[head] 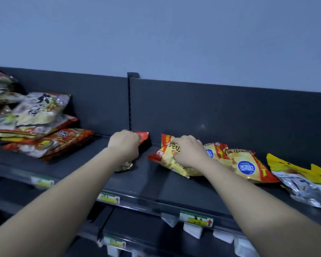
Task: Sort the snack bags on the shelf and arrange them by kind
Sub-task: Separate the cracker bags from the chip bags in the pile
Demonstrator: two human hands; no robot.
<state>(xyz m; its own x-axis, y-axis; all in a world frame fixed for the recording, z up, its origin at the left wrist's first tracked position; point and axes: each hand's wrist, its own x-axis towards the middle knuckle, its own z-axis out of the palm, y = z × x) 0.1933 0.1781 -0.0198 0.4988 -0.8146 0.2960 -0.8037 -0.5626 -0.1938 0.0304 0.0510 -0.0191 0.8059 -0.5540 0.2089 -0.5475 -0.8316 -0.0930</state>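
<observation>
Mid-sort: my left hand (124,143) curls round a red bag (144,136) on the shelf (152,184), and my right hand (190,153) grips a yellow bag (171,161) at its three o'clock. Next, likely, red joins the nine-o'clock pile (50,143).

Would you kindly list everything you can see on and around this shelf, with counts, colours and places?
shelf: one, dark grey, across the view
piled bags: several, count unclear, red, white and silver, stacked at the left end
red bag: one, red, mid-shelf by the back panel
chip bag: one, yellow with red edges, just right of centre
more chip bags: two, same colours, overlapping to its right
yellow bags: at least two, yellow and silver, far right
price labels: about four, green and yellow, on the front rails
white tags: several, white, below the rail
wall: one, blue-grey, behind
left hand: grips the red bag
right hand: grips the chip bag
</observation>
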